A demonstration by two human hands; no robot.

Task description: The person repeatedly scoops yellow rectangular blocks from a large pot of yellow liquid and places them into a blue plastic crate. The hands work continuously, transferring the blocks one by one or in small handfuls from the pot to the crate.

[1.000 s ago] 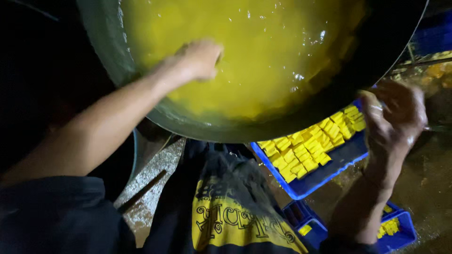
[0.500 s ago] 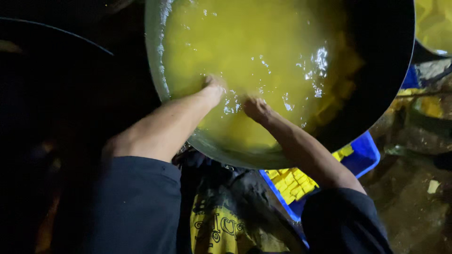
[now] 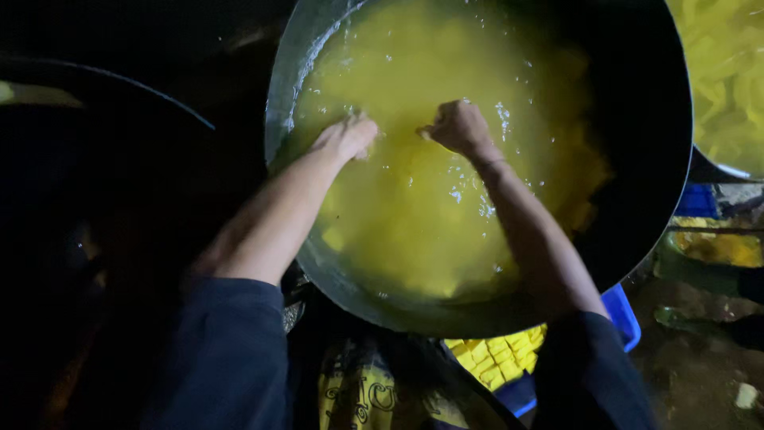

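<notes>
A large round metal basin (image 3: pixel 286 103) holds cloudy yellow liquid (image 3: pixel 430 207) with pale yellow chunks under the surface. My left hand (image 3: pixel 346 137) dips into the liquid near the basin's left side, fingers curled and partly submerged. My right hand (image 3: pixel 455 127) is close beside it in the middle of the liquid, closed into a fist; what it holds, if anything, is hidden. Both forearms reach up from dark blue sleeves.
Below the basin's near rim sits a blue crate (image 3: pixel 621 314) of yellow cubes (image 3: pixel 497 358). Another basin with yellow strips (image 3: pixel 728 80) shows at the top right. Wet, dirty ground (image 3: pixel 700 366) lies at the right. The left side is dark.
My right hand moved from over the blue crate into the basin, next to the left hand. Both hands have since shifted further into the liquid, and the view moved up and left.
</notes>
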